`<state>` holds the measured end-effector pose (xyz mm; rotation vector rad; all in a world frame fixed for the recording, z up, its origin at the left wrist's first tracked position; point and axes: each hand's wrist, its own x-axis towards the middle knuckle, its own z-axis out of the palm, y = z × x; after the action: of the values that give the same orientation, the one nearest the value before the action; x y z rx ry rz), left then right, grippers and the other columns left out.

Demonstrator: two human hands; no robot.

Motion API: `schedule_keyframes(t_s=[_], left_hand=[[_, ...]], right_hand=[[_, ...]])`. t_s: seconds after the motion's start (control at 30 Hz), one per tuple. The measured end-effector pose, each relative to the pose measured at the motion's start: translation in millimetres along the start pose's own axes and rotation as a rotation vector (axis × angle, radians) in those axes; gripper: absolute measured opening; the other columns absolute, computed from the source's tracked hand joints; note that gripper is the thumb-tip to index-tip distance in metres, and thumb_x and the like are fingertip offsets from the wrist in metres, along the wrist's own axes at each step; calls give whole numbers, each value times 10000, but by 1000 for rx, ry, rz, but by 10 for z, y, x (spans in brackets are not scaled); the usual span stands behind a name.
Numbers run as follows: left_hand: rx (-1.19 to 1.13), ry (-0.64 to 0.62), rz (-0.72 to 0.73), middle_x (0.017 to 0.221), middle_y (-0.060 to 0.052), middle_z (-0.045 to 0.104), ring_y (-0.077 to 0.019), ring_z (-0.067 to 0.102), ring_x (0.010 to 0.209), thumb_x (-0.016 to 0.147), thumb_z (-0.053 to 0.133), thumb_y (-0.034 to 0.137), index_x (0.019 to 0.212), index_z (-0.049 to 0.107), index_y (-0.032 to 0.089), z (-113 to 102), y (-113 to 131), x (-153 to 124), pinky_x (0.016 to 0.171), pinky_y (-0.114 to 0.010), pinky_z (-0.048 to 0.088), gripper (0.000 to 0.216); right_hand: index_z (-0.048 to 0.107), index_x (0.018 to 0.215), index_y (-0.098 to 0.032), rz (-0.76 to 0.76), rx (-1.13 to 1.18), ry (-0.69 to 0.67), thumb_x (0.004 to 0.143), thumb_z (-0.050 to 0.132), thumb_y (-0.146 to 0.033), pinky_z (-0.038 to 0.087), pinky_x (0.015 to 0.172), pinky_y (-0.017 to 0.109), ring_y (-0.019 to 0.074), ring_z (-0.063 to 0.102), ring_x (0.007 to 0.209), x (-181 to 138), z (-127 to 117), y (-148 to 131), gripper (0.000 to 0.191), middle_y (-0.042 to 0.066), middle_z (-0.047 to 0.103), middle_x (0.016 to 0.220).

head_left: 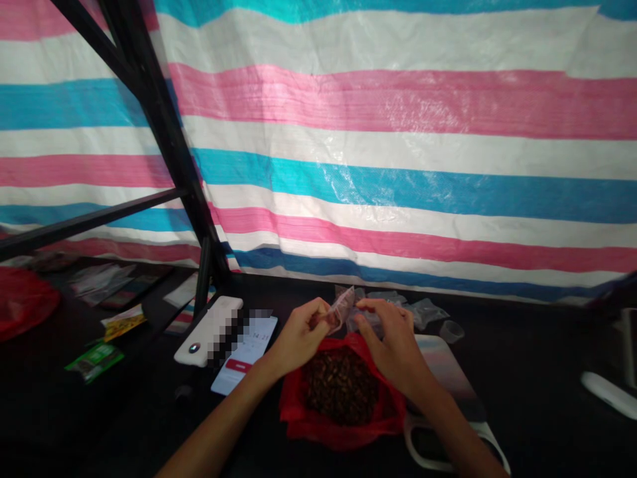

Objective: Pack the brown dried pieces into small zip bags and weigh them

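Observation:
My left hand [298, 335] and my right hand [391, 342] meet over an open red plastic bag [298, 411] full of small dark brown pieces [341, 388]. Between the fingertips of both hands is a small clear plastic pouch [343, 307], pinched from each side and tilted; a little brown material seems to sit in it. Both hands are closed on the pouch. Just behind them lie more small clear pouches [423, 311] on the dark table.
A white power bank [209, 330] and a lit phone [246, 355] lie left of the bag. A white scale [448, 372] sits under my right forearm. Snack packets [94, 358] lie far left, a red bag [22, 299] beyond. A black metal frame [164, 139] and a striped tarp [398, 146] stand behind.

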<state>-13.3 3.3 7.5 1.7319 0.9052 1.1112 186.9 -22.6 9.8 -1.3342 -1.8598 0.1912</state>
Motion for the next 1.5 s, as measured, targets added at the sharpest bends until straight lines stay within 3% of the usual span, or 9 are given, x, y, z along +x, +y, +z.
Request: schedule_keyframes(t_s=[0.1,0.23,0.37,0.5,0.6,0.73,1.1,1.3,1.5], left_hand=[[-17,-103,93,806,-3,558,-140,500,757,811,503,124,671,362,217,14,63,-32,692,-256,382,219],[91,-292,158,867,-8,538,-150,489,811,687,511,16,680,331,218,-19,116,-68,739,-265,380,270],[20,-443,44,877,25,434,-147,422,813,605,533,26,803,392,220,-113,120,-73,744,-261,374,311],[-194,-589,-69,1034,7,504,-186,507,1007,702,679,128,1019,428,225,-174,125,-72,911,-313,433,416],[-126,-597,-69,1200,-40,552,-235,511,1202,719,803,205,1183,443,226,-156,132,-86,1052,-384,415,587],[-93,-604,-66,1282,-80,594,-256,533,1243,728,841,267,1278,503,211,-109,128,-102,1102,-423,413,648],[-61,-499,-26,1140,-59,701,-247,619,1096,769,808,282,1123,680,180,-121,166,-71,1046,-405,465,390],[-65,-532,-41,1198,-60,677,-249,611,1115,704,857,268,1199,636,199,-108,155,-90,1062,-414,456,546],[-85,-513,-60,1151,-54,696,-248,624,1094,732,823,244,1155,659,183,-92,130,-86,1028,-402,478,457]], right_hand=[[567,1293,-240,99,185,-9,970,516,-431,434,961,486,271,671,1049,22,34,76,379,84,738,1117],[606,1209,-249,92,438,-70,950,560,-386,537,898,391,225,694,997,49,-20,19,297,65,733,1095],[683,1060,-274,-81,319,-36,899,649,-290,491,977,420,245,648,1080,30,-135,-136,166,56,708,1109],[689,1087,-296,-195,210,-100,848,734,-261,489,972,429,262,628,1103,-17,-162,-215,245,59,689,1138],[680,1121,-303,-235,180,-144,826,769,-252,482,973,432,263,628,1095,-39,-144,-225,312,55,686,1143],[682,1113,-301,-253,187,-146,842,749,-222,472,981,437,256,629,1073,-53,-134,-220,291,49,689,1112],[595,1262,-295,-250,260,-217,919,613,-219,472,1053,432,263,572,1227,-76,-235,-231,351,89,613,1280],[595,1219,-293,-270,280,-193,934,575,-176,503,995,412,249,600,1159,-71,-241,-214,308,82,631,1205],[609,1169,-292,-297,310,-130,927,585,-161,521,938,397,240,616,1096,-60,-241,-218,276,72,642,1145]])
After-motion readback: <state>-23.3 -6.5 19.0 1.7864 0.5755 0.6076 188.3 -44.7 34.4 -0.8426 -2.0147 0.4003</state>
